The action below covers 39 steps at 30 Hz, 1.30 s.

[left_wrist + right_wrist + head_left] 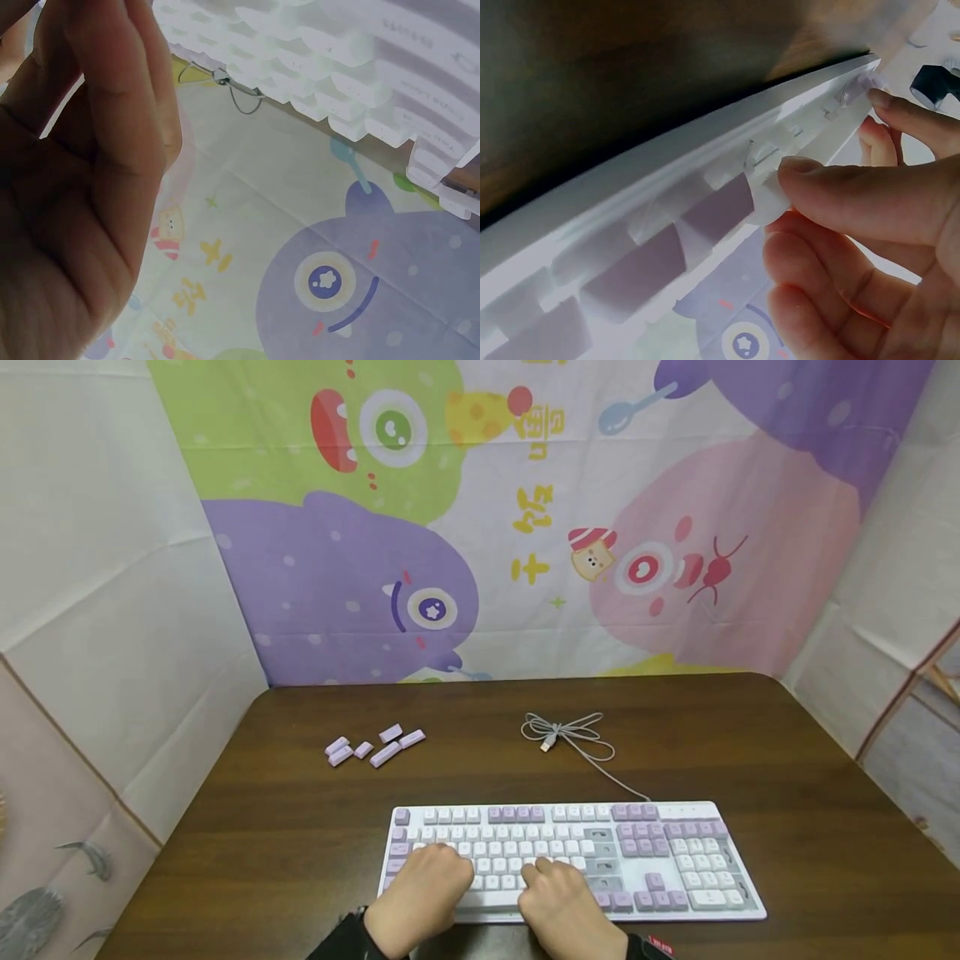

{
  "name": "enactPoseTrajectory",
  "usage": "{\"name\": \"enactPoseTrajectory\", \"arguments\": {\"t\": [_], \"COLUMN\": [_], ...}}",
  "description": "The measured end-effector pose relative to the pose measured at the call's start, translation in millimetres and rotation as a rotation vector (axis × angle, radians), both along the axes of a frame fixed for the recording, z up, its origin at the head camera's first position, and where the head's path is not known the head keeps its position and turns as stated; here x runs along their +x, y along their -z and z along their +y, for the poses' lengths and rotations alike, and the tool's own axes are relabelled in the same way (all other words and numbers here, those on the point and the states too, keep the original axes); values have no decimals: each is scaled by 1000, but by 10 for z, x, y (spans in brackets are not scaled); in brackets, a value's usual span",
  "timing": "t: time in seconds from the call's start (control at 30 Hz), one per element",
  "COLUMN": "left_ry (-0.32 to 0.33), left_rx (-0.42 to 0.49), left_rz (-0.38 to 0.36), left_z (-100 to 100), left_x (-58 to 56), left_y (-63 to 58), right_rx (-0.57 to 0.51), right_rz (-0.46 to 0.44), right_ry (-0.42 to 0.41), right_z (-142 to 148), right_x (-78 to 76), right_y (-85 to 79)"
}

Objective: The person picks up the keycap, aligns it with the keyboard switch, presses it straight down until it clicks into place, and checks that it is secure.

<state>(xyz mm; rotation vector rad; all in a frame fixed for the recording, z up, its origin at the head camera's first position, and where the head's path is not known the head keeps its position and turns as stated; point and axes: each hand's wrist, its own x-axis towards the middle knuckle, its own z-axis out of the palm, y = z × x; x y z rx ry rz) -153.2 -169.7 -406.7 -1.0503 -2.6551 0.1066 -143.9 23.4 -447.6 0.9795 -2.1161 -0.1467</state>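
A white and lilac full-size keyboard [637, 870] lies near the table's front edge. Along its front, the long pale space bar [491, 900] stretches between the two hands. My left hand [423, 889] grips around its left end with curled fingers; the fingertips are mostly hidden in the head view. My right hand [566, 906] pinches its right end between thumb [802, 169] and fingers. In the right wrist view, thin wire clips and bare housing show beside the bar, and lilac keycaps [637, 274] line the row.
Several loose lilac keycaps [386, 754] lie on the brown table [262, 827] at the back left. A coiled white USB cable [566, 731] runs to the keyboard's back edge. A cartoon-printed cloth [525, 627] hangs behind the table.
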Motion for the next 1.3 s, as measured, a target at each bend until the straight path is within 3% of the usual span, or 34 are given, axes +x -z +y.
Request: {"name": "enactPoseTrajectory", "arguments": {"t": [0.37, 0.67, 0.8, 1.13, 1.3], "left_ry": [-4, -32, -55, 30, 46], "left_rx": [1, -34, -50, -23, -8], "left_rz": [-13, 129, 159, 100, 81], "left_z": [6, -1, -10, -17, 4], "left_x": [31, 144, 170, 57, 34], "left_y": [26, 75, 78, 41, 39], "right_rx": [8, -3, 30, 86, 58], "right_rz": [-6, -13, -44, -162, -157], "right_ry": [9, -29, -5, 110, 110], "right_z": [-29, -128, -157, -82, -54], "right_x": [43, 94, 116, 102, 99], "right_y": [18, 44, 13, -97, -85]}}
